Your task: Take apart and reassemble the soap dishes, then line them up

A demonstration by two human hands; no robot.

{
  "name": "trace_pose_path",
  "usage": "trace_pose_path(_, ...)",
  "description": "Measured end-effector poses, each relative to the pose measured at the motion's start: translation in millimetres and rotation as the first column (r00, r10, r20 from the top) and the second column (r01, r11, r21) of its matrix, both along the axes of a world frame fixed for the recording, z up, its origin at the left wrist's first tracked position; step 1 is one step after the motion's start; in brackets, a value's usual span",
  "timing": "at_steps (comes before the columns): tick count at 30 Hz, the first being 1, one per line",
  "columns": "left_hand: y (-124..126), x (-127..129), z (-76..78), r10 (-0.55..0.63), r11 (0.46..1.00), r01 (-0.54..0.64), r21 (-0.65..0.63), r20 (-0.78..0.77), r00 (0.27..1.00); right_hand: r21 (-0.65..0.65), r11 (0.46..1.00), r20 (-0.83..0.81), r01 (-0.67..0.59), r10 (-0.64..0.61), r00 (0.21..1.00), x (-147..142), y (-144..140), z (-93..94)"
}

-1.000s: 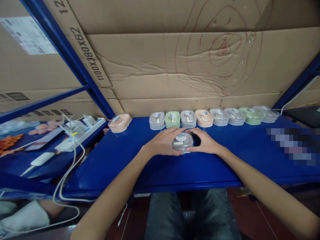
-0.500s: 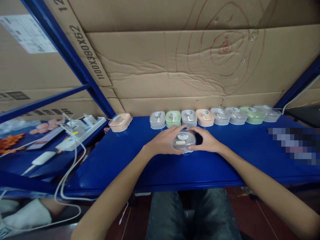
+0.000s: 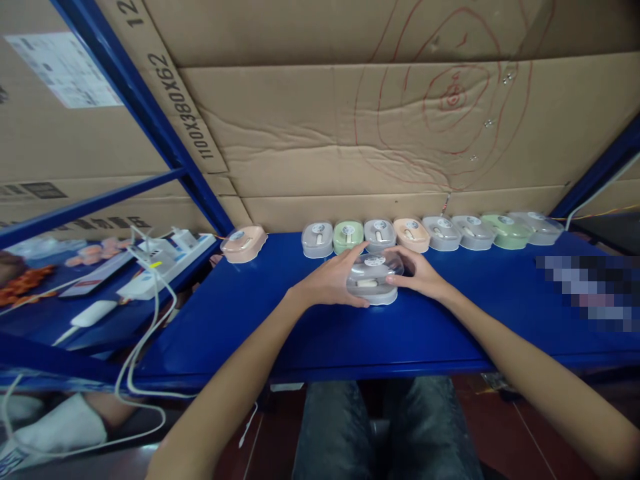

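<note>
In the middle of the blue table, a grey plastic box point(image 3: 383, 295) has a domed clear lid point(image 3: 387, 265) with a round white sticker. A small white oblong piece point(image 3: 367, 283) shows at its front. My left hand point(image 3: 327, 280) curves around the left side of the lidded box, thumb low at the front. From the right, my right hand point(image 3: 420, 275) grips the lid's side with bent fingers and thumb. The lid looks raised a little at the front, though its contact with the base is partly hidden by my fingers.
Behind my hands stands a row of similar lidded boxes, including a green box point(image 3: 349, 238) and a peach box point(image 3: 412, 235). Another peach box point(image 3: 243, 244) sits at the left. A power strip point(image 3: 165, 263) with white cables point(image 3: 133, 360) lies beyond the table's left edge.
The clear lid now stands higher and shows more of its front wall. Both hands remain around the box; the right one has shifted slightly right. The view has moved slightly.
</note>
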State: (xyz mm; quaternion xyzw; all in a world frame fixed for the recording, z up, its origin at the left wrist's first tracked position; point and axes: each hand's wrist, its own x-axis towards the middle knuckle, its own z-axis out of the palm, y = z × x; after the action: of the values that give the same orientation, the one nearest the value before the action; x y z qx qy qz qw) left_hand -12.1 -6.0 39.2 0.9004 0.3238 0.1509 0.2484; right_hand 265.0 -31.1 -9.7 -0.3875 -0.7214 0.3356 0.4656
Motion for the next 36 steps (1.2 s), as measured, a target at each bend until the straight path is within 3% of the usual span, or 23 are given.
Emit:
trace_pose_path(9, 5, -2, -2.2, 0.042, 0.999, -0.044, -0.030, -0.071, 0.997, -0.043, 0.984, -0.361, 0.173, -0.177, 0.916, 21, 7, 12.8)
trace_pose_path(13, 9, -2, -4.7, -0.026, 0.999, 0.028, 0.021, -0.083, 0.996, -0.050, 0.984, -0.435, 0.170, -0.175, 0.883, 21, 8, 14.8)
trace_pose_path(16, 10, -3, -4.4, -0.055, 0.998, 0.057, 0.030, -0.080, 0.995, -0.031, 0.981, -0.374, 0.191, -0.189, 0.908, 25, 4, 20.7)
trace_pose_path(21, 9, -5, -3.5, -0.050, 0.999, 0.050, 0.007, -0.082, 0.995, 0.022, 0.944, -0.229, 0.330, -0.317, 0.921, 50, -14, 27.9)
trace_pose_path(27, 9, -5, -3.6, -0.053, 0.998, 0.054, 0.012, -0.095, 0.994, -0.001, 0.903, -0.043, 0.430, -0.430, 0.902, 95, -42, 13.5)
trace_pose_path(36, 7, -3, 0.1, -0.046, 0.999, 0.046, 0.004, -0.106, 0.993, -0.061, 0.939, 0.151, 0.340, -0.328, 0.933, 121, -47, 2.3)
